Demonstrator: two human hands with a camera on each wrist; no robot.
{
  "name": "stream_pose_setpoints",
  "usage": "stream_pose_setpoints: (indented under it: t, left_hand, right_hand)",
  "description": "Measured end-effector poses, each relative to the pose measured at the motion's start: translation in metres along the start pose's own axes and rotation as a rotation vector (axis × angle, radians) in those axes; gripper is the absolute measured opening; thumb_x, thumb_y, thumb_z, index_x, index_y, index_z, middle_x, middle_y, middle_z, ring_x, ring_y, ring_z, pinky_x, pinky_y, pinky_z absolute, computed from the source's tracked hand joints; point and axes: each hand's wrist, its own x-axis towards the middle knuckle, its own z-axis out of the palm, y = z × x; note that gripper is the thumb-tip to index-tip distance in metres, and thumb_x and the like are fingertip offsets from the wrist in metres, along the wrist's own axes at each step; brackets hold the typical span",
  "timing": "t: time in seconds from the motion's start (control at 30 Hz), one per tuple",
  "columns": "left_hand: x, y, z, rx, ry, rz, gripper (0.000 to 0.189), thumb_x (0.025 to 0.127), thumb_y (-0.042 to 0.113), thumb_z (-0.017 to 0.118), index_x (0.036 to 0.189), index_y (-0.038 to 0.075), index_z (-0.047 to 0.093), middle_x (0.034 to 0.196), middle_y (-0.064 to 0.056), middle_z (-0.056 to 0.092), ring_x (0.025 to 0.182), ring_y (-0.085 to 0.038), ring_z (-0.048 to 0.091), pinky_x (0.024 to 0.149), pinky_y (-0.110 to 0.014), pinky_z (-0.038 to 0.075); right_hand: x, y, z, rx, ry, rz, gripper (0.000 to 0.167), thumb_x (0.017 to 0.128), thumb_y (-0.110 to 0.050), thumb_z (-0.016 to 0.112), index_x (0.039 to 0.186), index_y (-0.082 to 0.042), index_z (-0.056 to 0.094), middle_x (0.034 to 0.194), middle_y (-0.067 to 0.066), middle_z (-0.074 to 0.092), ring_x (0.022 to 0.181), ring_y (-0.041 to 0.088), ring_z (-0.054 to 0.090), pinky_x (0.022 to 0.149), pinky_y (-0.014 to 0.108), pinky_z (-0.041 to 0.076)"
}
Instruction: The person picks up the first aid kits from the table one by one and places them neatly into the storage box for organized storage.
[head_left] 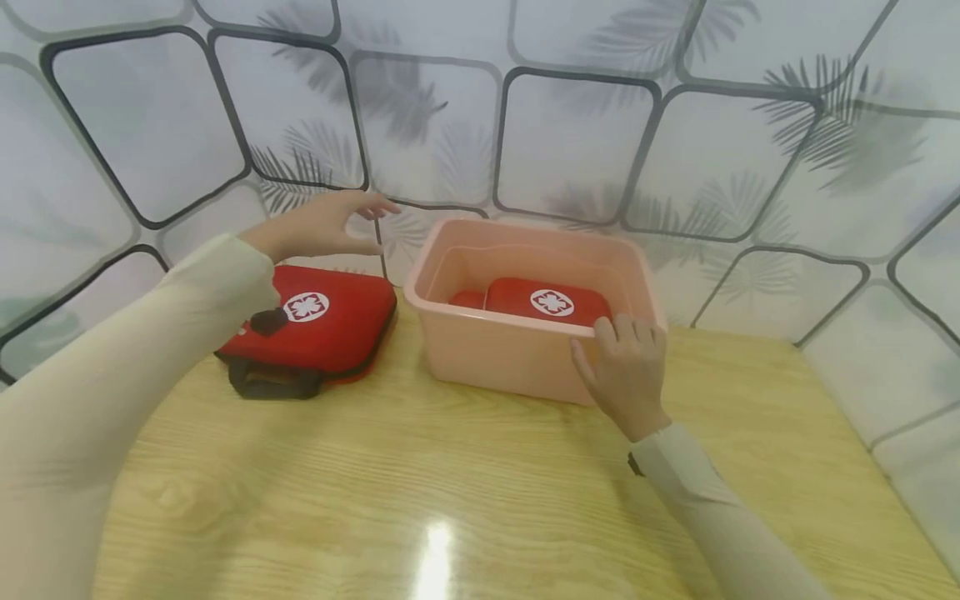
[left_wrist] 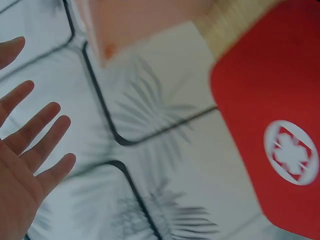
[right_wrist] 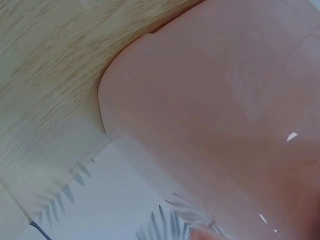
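A pink plastic bin (head_left: 498, 354) stands on the wooden table, near the wall. My right hand (head_left: 630, 367) grips its front rim near the right corner, fingers over the edge and thumb along the outer face. Inside the bin lies a red first-aid case (head_left: 517, 296) with a white round emblem; a smaller red item (head_left: 468, 299) shows left of it. My left hand (head_left: 326, 225) hovers in the air left of the bin, fingers spread and holding nothing. Below it, a larger red first-aid case (head_left: 345, 321) with a black handle (head_left: 277, 385) lies on the table, partly covered by my left sleeve.
A patterned wall covering (head_left: 577, 150) rises behind the bin and along the sides. The wooden table (head_left: 375, 483) extends in front of the bin and to its right.
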Motion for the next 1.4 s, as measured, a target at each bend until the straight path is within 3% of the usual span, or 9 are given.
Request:
stream_pose_setpoints:
  t: [0.13,0.4,0.63,1.0,1.4]
  left_hand:
    - [-0.023,-0.031,0.008,-0.007,0.002,-0.049,0.057,0.083,0.021,0.066,0.134,0.006,0.047,0.13,-0.019,0.053,0.118,-0.037,0.049,0.099,-0.055,0.036]
    - [-0.064,-0.094,0.034,-0.03,-0.072,-0.269,0.061,0.084,0.03,0.065,0.135,0.003,0.044,0.13,-0.028,0.049,0.118,-0.044,0.047,0.096,-0.06,0.037]
    - [-0.095,-0.136,0.055,-0.011,-0.105,-0.308,0.068,0.082,0.032,0.066,0.134,-0.006,0.042,0.131,-0.032,0.046,0.118,-0.045,0.043,0.099,-0.061,0.033]
    - [-0.121,-0.155,0.072,-0.091,-0.169,-0.479,0.093,0.084,0.041,0.061,0.143,-0.012,0.014,0.141,-0.042,0.023,0.125,-0.053,0.028,0.102,-0.067,0.026]
    - [-0.125,-0.156,0.08,-0.1,-0.155,-0.512,0.093,0.085,0.042,0.058,0.142,-0.015,0.01,0.141,-0.045,0.015,0.127,-0.056,0.021,0.103,-0.068,0.023]
  right_hand:
    - [0.0,0.0,0.0,-0.002,0.006,0.0,0.044,0.091,-0.043,0.042,0.078,-0.001,0.05,0.072,0.017,0.051,0.068,0.037,0.049,0.066,0.047,0.036]
    - [-0.001,0.0,0.003,0.005,0.04,0.001,0.044,0.09,-0.042,0.042,0.077,-0.001,0.049,0.07,0.017,0.05,0.066,0.036,0.047,0.065,0.046,0.035]
    - [-0.001,0.0,0.004,-0.002,0.034,-0.001,0.047,0.091,-0.046,0.038,0.078,-0.002,0.049,0.07,0.017,0.049,0.066,0.037,0.046,0.065,0.047,0.034]
    - [-0.001,0.0,0.003,0.004,0.023,0.008,0.047,0.091,-0.046,0.038,0.077,-0.002,0.049,0.07,0.017,0.05,0.067,0.037,0.046,0.067,0.047,0.035]
    - [0.0,-0.001,0.002,0.012,0.033,0.008,0.044,0.089,-0.043,0.042,0.077,-0.002,0.049,0.07,0.016,0.048,0.066,0.037,0.045,0.065,0.047,0.033]
